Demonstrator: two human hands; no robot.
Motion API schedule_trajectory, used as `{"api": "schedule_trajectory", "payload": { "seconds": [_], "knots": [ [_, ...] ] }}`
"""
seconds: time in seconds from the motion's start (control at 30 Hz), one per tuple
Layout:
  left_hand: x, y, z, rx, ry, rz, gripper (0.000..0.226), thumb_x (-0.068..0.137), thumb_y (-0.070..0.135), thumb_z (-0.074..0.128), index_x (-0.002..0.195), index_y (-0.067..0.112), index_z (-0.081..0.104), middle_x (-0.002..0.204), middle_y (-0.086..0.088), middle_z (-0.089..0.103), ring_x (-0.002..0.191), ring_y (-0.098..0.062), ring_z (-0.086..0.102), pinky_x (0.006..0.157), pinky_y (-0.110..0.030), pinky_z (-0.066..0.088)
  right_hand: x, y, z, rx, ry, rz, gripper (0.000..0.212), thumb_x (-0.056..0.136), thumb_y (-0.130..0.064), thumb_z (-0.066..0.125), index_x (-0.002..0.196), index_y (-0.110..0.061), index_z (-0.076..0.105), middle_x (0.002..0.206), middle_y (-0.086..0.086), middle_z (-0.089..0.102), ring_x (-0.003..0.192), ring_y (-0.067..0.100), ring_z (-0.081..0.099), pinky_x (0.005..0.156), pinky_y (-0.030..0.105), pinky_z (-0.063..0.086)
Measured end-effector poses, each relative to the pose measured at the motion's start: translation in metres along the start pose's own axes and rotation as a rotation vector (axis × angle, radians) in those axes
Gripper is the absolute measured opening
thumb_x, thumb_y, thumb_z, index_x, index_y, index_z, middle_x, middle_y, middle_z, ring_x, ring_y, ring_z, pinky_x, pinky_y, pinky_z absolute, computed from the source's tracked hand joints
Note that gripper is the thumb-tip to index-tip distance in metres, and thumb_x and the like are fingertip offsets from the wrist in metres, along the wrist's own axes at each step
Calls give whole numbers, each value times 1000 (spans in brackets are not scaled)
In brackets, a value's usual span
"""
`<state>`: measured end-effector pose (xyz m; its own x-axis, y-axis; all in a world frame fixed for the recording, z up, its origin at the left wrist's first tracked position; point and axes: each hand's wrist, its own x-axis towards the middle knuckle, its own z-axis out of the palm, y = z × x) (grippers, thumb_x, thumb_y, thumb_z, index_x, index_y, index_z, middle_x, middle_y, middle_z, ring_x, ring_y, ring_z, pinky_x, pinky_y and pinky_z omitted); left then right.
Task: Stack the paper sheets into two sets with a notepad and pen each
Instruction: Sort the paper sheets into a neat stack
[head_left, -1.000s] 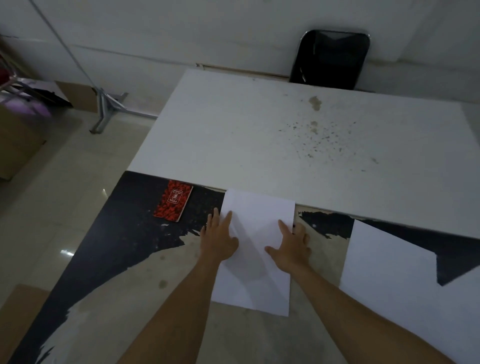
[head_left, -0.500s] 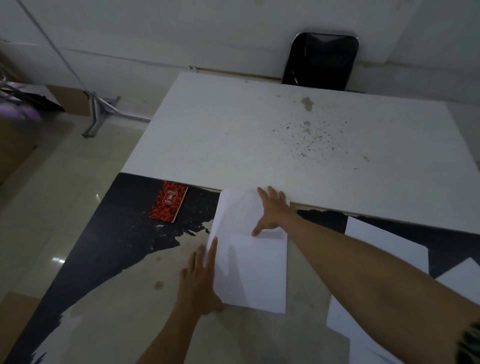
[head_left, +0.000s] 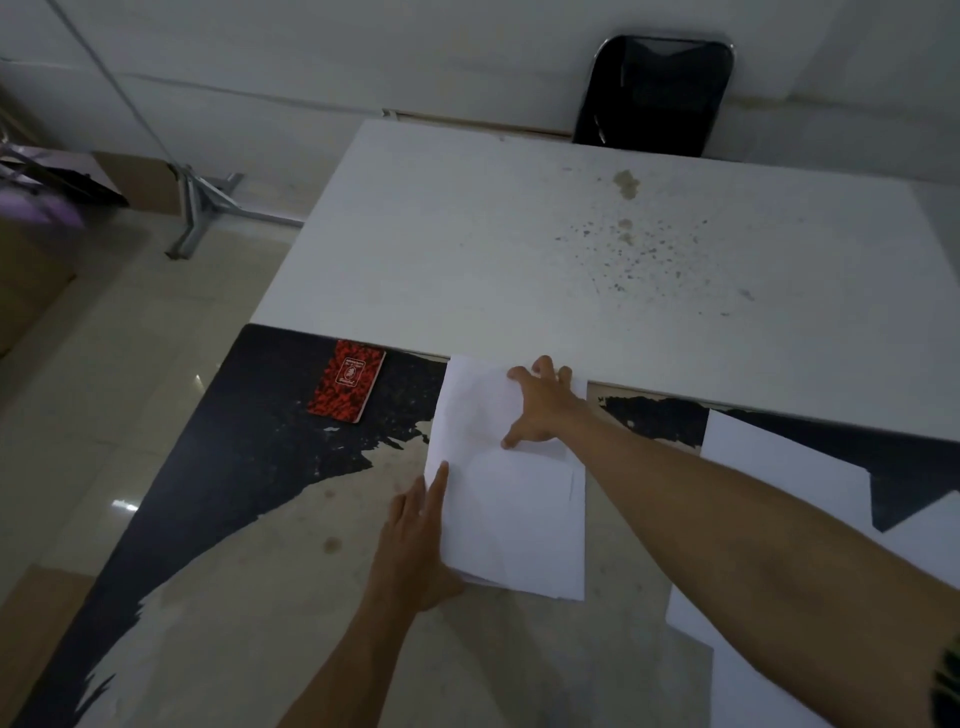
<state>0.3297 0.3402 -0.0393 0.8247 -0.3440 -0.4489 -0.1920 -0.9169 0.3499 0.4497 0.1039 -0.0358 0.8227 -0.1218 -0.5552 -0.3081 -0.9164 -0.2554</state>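
Note:
A small stack of white paper sheets lies on the worn dark table in front of me. My right hand lies flat on the stack's far end, fingers spread. My left hand rests with straight fingers against the stack's left edge near its near corner. A red and black notepad lies flat to the left of the stack, apart from it. More white sheets lie loosely at the right, partly under my right forearm. No pen is visible.
A white stained table butts against the far edge of the dark one. A black chair stands behind it by the wall. A metal stand and cardboard boxes are on the tiled floor at left.
My right hand went from the stack's near right to its far end. My left hand slid back from the sheet's top to its left edge. The view shifted slightly.

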Motion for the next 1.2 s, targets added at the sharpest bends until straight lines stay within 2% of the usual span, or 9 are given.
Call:
{"api": "schedule_trajectory", "payload": {
  "seconds": [0.17,0.27,0.37,0.53,0.7,0.83,0.97,1.1,1.2],
  "knots": [
    [0,6,4,116,-115,-86,124,68,71,70,150,45,-18,158,-8,-33,147,-42,-18,115,-64,13,-9,6,7,40,-62,-2,117,70,-48,85,158,-40,9,164,-6,-20,150,35,-23,113,70,23],
    [-2,8,8,113,-118,-91,119,71,68,70,152,44,-14,160,-8,-28,148,-42,-16,115,-64,15,-24,10,11,69,-82,43,126,65,-47,88,158,-40,3,161,-1,-35,147,40,-30,112,73,20],
    [-6,13,8,109,-59,-74,115,72,64,73,155,36,-1,162,-13,-11,150,-39,-3,117,-57,24,-47,17,15,108,-87,128,142,57,-46,94,157,-39,-5,155,9,-44,146,50,-23,113,67,28],
    [-6,22,6,34,11,-98,117,67,48,84,154,30,8,159,-13,8,143,-35,15,111,-50,34,-92,26,22,178,-104,136,148,57,-39,97,158,-34,-12,155,17,-42,150,47,-8,114,54,31],
    [-8,25,9,24,-51,-233,143,59,57,86,152,31,-21,159,-17,-18,148,-41,-8,116,-57,15,-125,33,43,182,-167,162,165,51,-41,99,150,-36,-32,150,20,-48,149,46,-19,117,60,20],
    [-10,22,12,8,2,-175,139,58,57,86,155,25,-9,158,-18,-1,144,-40,7,113,-53,25,-149,30,77,92,-168,177,174,45,-43,100,142,-37,-44,149,28,-44,143,47,-32,115,69,8],
    [-10,20,7,-55,67,-81,125,64,42,87,156,17,6,152,-19,19,136,-39,22,107,-49,33,-160,22,87,104,-100,182,164,54,-28,99,149,-33,-35,156,27,-34,149,48,-15,119,60,17],
    [-6,17,11,-46,54,-75,135,61,44,88,157,16,-3,156,-25,14,144,-42,15,114,-51,22,-166,24,83,114,-79,157,153,60,-21,97,155,-28,-24,162,23,-22,150,45,11,111,49,36],
    [0,17,12,-36,20,-90,141,58,42,90,156,16,-9,155,-23,17,143,-41,19,115,-50,21,-168,25,85,124,-60,143,146,64,-14,94,157,-24,-17,162,25,-17,151,42,9,111,45,37]
  ]
}}
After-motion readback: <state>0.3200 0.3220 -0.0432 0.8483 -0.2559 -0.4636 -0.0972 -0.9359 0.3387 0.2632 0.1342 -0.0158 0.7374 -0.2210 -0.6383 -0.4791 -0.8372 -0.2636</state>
